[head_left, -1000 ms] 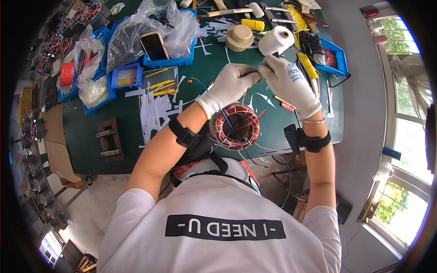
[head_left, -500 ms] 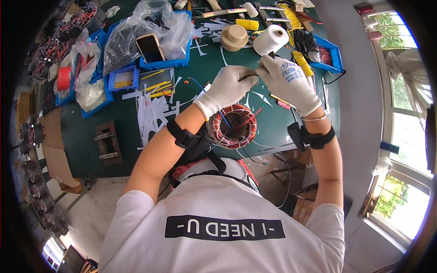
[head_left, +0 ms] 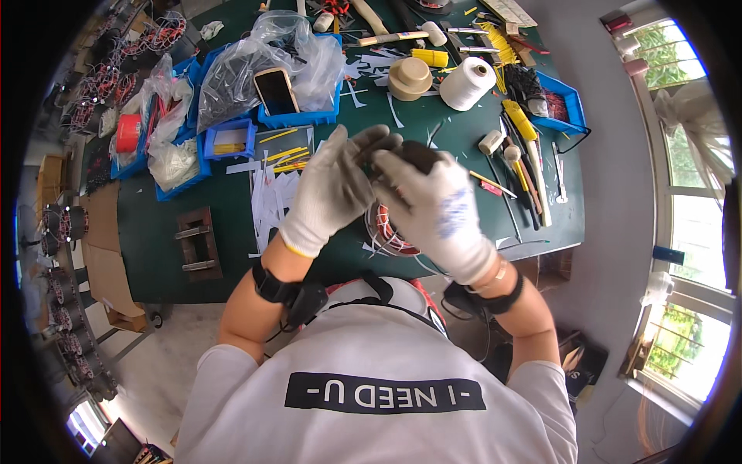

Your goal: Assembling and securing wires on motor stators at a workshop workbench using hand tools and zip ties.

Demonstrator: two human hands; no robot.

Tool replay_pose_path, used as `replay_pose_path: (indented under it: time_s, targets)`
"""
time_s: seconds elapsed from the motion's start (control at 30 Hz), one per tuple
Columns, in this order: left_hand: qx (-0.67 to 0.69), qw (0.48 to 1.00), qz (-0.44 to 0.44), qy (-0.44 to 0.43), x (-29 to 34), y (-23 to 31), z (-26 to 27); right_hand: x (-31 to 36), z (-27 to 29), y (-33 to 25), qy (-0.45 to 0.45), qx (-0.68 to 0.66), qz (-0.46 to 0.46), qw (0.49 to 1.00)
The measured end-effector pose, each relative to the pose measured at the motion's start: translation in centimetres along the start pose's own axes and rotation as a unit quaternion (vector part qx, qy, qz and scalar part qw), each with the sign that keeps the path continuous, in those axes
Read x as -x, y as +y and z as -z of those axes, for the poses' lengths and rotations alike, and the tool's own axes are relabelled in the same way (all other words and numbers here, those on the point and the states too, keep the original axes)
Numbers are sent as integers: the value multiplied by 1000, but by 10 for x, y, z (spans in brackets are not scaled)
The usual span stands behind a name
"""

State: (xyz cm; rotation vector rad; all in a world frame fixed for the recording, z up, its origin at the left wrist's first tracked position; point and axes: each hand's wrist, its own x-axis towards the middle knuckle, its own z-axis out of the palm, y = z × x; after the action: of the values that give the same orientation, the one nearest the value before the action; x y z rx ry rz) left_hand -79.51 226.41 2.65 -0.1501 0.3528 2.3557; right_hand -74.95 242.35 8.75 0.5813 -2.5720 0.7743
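Note:
A white glove with a grey palm covers my left hand [head_left: 328,185], which is raised over the bench with its palm turned inward and its fingers apart. My right hand [head_left: 440,209], gloved the same way, crosses close beside it. Motion smears its dark fingertips, so I cannot make out whether anything is in them. Below both hands stands a round motor stator [head_left: 384,238] with red windings laced in white cord, largely covered by my right hand.
Blue bins [head_left: 301,118] with plastic bags and a phone [head_left: 276,91] stand at the back left. White paper strips [head_left: 272,205] lie left of my hands. A thread cone [head_left: 468,83], a beige stepped disc [head_left: 410,79] and a mallet [head_left: 513,158] lie to the right.
Both hands have come nearer to me and closer together from where they were pinched apart beyond the stator. My left fingers have spread; the right hand now covers part of the stator.

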Motion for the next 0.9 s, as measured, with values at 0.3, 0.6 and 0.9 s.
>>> replay_pose_path:
  time_s: [0.3, 0.6, 0.9]
  targets:
    - [23, 999, -9, 28, 49, -5, 30, 11, -62, -6, -163, -77, -46, 982]
    - [-146, 974, -5, 171, -15, -1, 69, -40, -63, 58, -124, -311, -340, 879]
    - [-604, 782, -139, 66, -31, 5, 57, -70, -45, 77, -302, -336, -338, 825]
